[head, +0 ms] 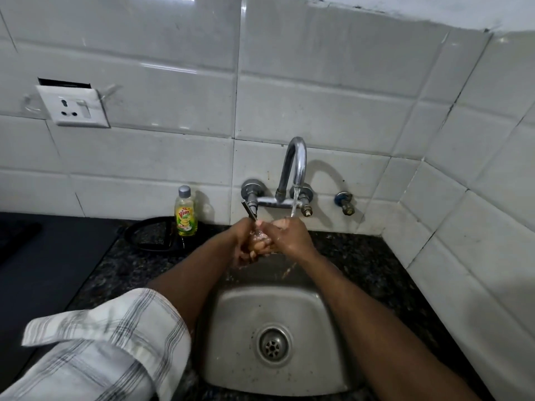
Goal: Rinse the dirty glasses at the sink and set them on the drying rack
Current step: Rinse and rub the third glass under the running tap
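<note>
Both my hands meet over the back of the steel sink (231,328), just left of the running water from the tap (295,163). My left hand (241,244) curls round a small clear wet glass (257,236), which is mostly hidden by fingers. My right hand (291,237) closes on it from the right, its fingers wrapped over the front of the glass. The stream falls on the top of my right hand. No drying rack is in view.
A yellow dish soap bottle (186,212) stands on the dark granite counter (362,256) left of the tap, beside a black ring-shaped stand (150,234). A black stove surface (43,256) lies at the left. A tiled wall with a socket (73,107) closes the back and right.
</note>
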